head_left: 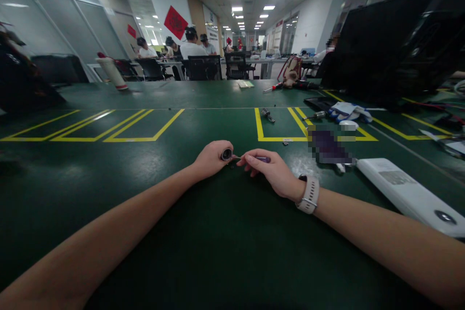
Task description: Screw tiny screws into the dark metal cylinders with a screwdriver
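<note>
My left hand (213, 159) is wrapped round a dark cylindrical metal part (226, 154), its round open end turned toward me. In my right hand (267, 167) is a small screwdriver (262, 159) with a purple handle, pinched between thumb and fingers. The thin shaft points left and reaches the side of the metal part; whether its tip sits in a screw is too small to tell. A tiny dark piece (232, 167) lies on the green table (218, 232) just below the hands.
Ahead to the right lie a metal part (268, 115), small bits (285, 142), a metal-ended tool (316, 116), gloves (350, 111) and a blurred dark device (329, 145). A long white case (407, 193) lies beside my right forearm. A white cylinder (112, 71) stands far left.
</note>
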Motion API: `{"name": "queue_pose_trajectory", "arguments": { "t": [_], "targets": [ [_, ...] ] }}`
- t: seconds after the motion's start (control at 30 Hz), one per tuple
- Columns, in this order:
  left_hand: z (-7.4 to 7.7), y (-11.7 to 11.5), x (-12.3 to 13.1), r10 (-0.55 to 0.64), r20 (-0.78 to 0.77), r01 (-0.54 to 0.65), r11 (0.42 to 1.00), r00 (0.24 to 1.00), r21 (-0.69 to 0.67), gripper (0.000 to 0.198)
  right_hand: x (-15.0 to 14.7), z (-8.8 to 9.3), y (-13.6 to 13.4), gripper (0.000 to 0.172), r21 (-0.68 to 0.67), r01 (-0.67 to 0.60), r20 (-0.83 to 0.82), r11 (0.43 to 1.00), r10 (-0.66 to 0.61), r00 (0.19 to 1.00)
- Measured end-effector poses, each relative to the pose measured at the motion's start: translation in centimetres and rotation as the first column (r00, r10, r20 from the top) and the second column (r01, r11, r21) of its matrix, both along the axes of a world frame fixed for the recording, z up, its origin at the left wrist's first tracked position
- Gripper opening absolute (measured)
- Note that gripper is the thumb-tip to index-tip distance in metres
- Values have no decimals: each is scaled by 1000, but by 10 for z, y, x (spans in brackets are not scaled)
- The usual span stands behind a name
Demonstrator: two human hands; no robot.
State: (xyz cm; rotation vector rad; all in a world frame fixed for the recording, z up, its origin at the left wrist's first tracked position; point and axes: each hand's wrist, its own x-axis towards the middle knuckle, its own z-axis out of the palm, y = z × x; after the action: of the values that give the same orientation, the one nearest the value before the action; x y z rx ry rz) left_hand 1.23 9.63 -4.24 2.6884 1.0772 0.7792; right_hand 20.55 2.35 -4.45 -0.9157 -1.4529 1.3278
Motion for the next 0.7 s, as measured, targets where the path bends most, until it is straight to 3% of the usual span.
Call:
{"name": "queue_pose_trajectory", "arguments": {
  "t": [0.23,0.53,0.7],
  "targets": [
    [-1,2,-1,19,-4,-19,1000,1000,18,15,1,1,-2,21,78,22,128,997,-32,991],
    [0,3,-1,29,-30,-27,997,999,69,16,0,4,-7,19,201,62,172,978,-98,980],
    [-1,3,-1,38,-66,-31,994,997,102,12,1,6,-6,21,208,67,237,976,-117,965]
  ]
}}
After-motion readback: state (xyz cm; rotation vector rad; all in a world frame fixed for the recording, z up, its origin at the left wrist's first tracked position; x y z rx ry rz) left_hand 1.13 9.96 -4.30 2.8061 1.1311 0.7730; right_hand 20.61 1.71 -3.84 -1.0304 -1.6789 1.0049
